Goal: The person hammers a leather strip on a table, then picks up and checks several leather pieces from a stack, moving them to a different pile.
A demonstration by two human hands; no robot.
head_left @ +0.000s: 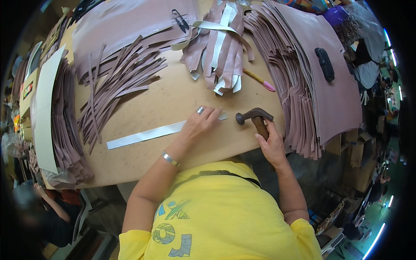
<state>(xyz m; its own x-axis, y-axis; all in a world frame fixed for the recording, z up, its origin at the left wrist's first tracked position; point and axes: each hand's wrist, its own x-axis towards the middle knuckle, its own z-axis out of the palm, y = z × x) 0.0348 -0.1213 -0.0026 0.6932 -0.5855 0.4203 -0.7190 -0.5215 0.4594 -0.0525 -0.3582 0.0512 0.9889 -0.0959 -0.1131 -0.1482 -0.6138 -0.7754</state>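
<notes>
My left hand (201,126) presses with curled fingers on the right part of a long white strip (143,134) lying flat on the worktable (130,164). A metal ring and bracelet show on that arm. My right hand (271,143) grips the wooden handle of a hammer (253,115), its dark head raised beside the strip's right end. Above my hands lies a bundle of pink and white strips (223,52) tied with a pale band. A pen with a pink cap (260,80) is near it.
Loose narrow pink strips (119,86), a large pink sheet (121,21) and scissors (179,21) occupy the upper left. Stacks of pink pieces flank both sides (65,121) (299,52), a dark case (324,64) on the right one. Another person (43,208) sits at lower left.
</notes>
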